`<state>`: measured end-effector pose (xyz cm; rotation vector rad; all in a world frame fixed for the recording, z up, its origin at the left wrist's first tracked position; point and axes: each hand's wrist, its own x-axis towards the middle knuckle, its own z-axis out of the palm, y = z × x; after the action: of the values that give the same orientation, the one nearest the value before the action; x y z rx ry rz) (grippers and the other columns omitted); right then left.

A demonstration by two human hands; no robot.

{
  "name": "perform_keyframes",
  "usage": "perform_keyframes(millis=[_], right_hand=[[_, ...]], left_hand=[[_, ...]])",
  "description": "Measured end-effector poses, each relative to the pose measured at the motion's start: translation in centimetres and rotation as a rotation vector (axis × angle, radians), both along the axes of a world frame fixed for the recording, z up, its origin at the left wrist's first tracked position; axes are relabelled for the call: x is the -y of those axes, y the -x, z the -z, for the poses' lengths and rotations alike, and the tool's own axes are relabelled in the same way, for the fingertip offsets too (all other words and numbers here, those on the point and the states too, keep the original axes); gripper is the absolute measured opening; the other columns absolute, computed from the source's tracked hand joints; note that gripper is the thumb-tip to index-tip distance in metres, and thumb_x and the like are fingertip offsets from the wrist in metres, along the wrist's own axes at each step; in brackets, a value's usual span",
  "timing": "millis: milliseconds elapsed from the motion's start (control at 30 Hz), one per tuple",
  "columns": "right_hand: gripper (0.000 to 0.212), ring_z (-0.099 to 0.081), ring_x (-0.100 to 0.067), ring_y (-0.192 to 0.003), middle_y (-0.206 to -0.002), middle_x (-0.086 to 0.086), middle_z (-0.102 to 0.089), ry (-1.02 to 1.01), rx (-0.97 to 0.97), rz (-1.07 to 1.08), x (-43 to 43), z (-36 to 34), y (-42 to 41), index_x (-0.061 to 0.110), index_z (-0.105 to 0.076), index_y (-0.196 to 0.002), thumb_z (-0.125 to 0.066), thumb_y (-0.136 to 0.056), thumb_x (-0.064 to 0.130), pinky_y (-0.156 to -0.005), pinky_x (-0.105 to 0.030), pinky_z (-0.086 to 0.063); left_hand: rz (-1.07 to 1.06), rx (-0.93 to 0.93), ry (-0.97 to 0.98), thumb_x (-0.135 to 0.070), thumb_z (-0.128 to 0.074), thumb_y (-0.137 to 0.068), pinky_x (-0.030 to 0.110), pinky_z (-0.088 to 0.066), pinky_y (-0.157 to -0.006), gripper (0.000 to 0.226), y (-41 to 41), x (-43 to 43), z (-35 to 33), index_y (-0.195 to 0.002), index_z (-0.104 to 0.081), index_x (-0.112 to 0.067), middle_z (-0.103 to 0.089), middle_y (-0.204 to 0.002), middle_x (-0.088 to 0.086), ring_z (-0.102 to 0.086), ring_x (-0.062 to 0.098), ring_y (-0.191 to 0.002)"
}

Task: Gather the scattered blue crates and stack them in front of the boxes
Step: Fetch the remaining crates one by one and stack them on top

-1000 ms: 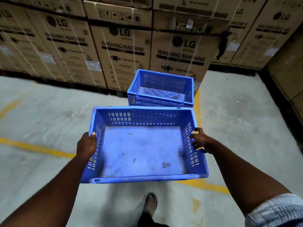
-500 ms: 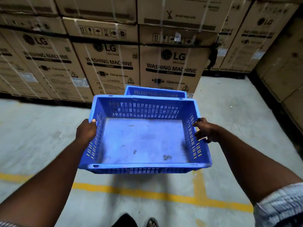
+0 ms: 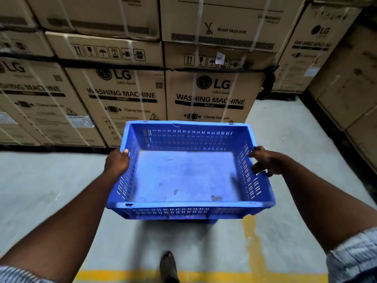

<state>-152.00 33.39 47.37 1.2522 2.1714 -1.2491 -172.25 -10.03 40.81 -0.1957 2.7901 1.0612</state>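
I hold an empty blue slotted crate (image 3: 183, 176) level in front of me. My left hand (image 3: 116, 162) grips its left rim and my right hand (image 3: 263, 160) grips its right rim. The crate sits right before the washing machine boxes (image 3: 210, 94). A dark blue strip of another crate (image 3: 191, 221) shows just under the held crate's near edge; the rest of that lower crate is hidden beneath it.
Stacked cardboard boxes form a wall ahead and run along the right side (image 3: 350, 78). Yellow floor lines (image 3: 250, 242) cross the grey concrete under me. My shoe (image 3: 168, 266) shows at the bottom. Open concrete lies to the left (image 3: 40, 190).
I have walked forward with the crate. The boxes are much closer, and the held crate now covers the crate that stood on the floor ahead.
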Motion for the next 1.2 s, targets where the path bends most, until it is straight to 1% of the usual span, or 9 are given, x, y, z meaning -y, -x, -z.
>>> perform_keyframes(millis=[100, 200, 333, 467, 567, 700, 833, 967, 1200], right_hand=[[0.028, -0.057, -0.024, -0.058, -0.072, -0.017, -0.059, -0.008, 0.020, 0.043, -0.9, 0.6, 2.5, 0.028, -0.031, -0.121, -0.042, -0.097, 0.036, -0.066, -0.031, -0.034], [0.029, -0.059, -0.024, -0.059, -0.075, -0.017, -0.059, -0.012, 0.033, 0.063, -1.4, 1.4, 4.4, 0.029, -0.031, -0.121, -0.043, -0.096, 0.035, -0.067, -0.032, -0.035], [0.032, -0.060, -0.025, -0.058, -0.075, -0.017, -0.060, 0.003, 0.060, 0.071, -2.5, 2.1, 6.6, 0.027, -0.030, -0.123, -0.044, -0.095, 0.035, -0.069, -0.034, -0.039], [0.033, -0.059, -0.024, -0.057, -0.071, -0.017, -0.060, -0.006, 0.068, 0.067, -3.9, 2.4, 8.8, 0.024, -0.032, -0.122, -0.046, -0.094, 0.035, -0.069, -0.034, -0.039], [0.034, -0.058, -0.024, -0.060, -0.077, -0.018, -0.061, -0.011, 0.072, 0.060, -5.1, 2.4, 10.5, 0.025, -0.032, -0.122, -0.045, -0.093, 0.036, -0.070, -0.035, -0.040], [0.035, -0.058, -0.024, -0.057, -0.078, -0.017, -0.059, -0.031, 0.085, 0.064, -6.4, 2.6, 12.5, 0.025, -0.032, -0.122, -0.046, -0.092, 0.037, -0.068, -0.034, -0.039], [0.037, -0.057, -0.023, -0.054, -0.074, -0.013, -0.059, -0.037, 0.080, 0.075, -7.6, 2.7, 14.3, 0.026, -0.033, -0.122, -0.047, -0.090, 0.038, -0.068, -0.034, -0.039], [0.040, -0.058, -0.024, -0.053, -0.073, -0.011, -0.057, -0.038, 0.090, 0.090, -8.4, 2.9, 15.8, 0.028, -0.033, -0.123, -0.049, -0.089, 0.040, -0.072, -0.037, -0.040], [0.045, -0.060, -0.025, -0.055, -0.083, -0.013, -0.059, -0.031, 0.070, 0.085, -9.2, 3.6, 16.0, 0.028, -0.030, -0.127, -0.050, -0.090, 0.045, -0.072, -0.038, -0.042]], left_hand=[[0.059, 0.003, 0.016, -0.039, -0.044, -0.098, 0.043, -0.051, -0.087, 0.046, 3.7, -1.5, 0.4, -0.106, -0.066, 0.001, -0.068, -0.106, 0.027, -0.064, 0.041, -0.099], [0.085, 0.012, 0.047, -0.037, -0.045, -0.099, 0.042, -0.050, -0.084, 0.044, 6.2, -2.7, 0.9, -0.106, -0.065, 0.001, -0.067, -0.106, 0.029, -0.064, 0.042, -0.098], [0.103, 0.014, 0.076, -0.036, -0.046, -0.099, 0.042, -0.048, -0.086, 0.043, 8.7, -4.3, 1.3, -0.110, -0.064, 0.002, -0.066, -0.111, 0.029, -0.062, 0.043, -0.104], [0.130, 0.018, 0.099, -0.037, -0.045, -0.100, 0.042, -0.048, -0.084, 0.045, 11.3, -5.6, 1.4, -0.108, -0.064, 0.003, -0.066, -0.108, 0.030, -0.062, 0.044, -0.101], [0.121, 0.013, 0.096, -0.035, -0.044, -0.100, 0.041, -0.046, -0.084, 0.042, 12.8, -7.0, 1.2, -0.110, -0.061, 0.003, -0.065, -0.111, 0.028, -0.061, 0.043, -0.104], [0.125, 0.013, 0.097, -0.034, -0.043, -0.101, 0.042, -0.045, -0.087, 0.042, 14.2, -8.5, 0.9, -0.112, -0.059, 0.003, -0.064, -0.114, 0.027, -0.060, 0.043, -0.107], [0.098, 0.025, 0.124, -0.033, -0.043, -0.101, 0.041, -0.043, -0.086, 0.041, 15.3, -9.8, 0.7, -0.114, -0.057, 0.004, -0.061, -0.117, 0.030, -0.057, 0.044, -0.110], [0.089, 0.016, 0.135, -0.031, -0.044, -0.101, 0.042, -0.044, -0.086, 0.040, 16.0, -10.5, 0.9, -0.115, -0.055, 0.005, -0.060, -0.117, 0.032, -0.057, 0.045, -0.109], [0.074, -0.014, 0.149, -0.030, -0.044, -0.101, 0.043, -0.044, -0.085, 0.040, 16.0, -10.7, 0.8, -0.114, -0.055, 0.006, -0.061, -0.116, 0.032, -0.057, 0.047, -0.108]])
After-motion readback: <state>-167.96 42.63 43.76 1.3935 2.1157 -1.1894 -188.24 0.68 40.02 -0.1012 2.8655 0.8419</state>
